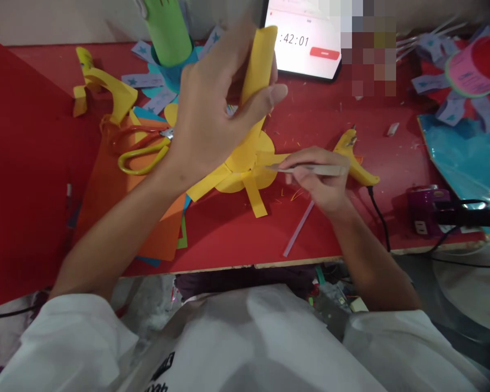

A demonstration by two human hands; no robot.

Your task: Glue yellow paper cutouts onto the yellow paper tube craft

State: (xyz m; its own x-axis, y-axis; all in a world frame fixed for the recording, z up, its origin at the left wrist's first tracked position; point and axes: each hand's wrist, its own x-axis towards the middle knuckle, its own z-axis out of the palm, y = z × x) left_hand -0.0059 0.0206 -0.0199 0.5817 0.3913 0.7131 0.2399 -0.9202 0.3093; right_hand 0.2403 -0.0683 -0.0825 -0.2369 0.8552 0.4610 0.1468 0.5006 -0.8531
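Red tabletop (335, 228), littered with paper scraps. At nine o'clock: scissors (141, 148) on orange paper (118, 196). Your left hand (212, 117) is closed around a yellow paper roll (258, 65), upright at centre; its cut strips (228, 174) splay flat on the table at the base. Your right hand (322, 182), at three o'clock, pinches a thin grey tool (306, 170), tip touching the strips. Glue gun (355, 163) lies just behind it.
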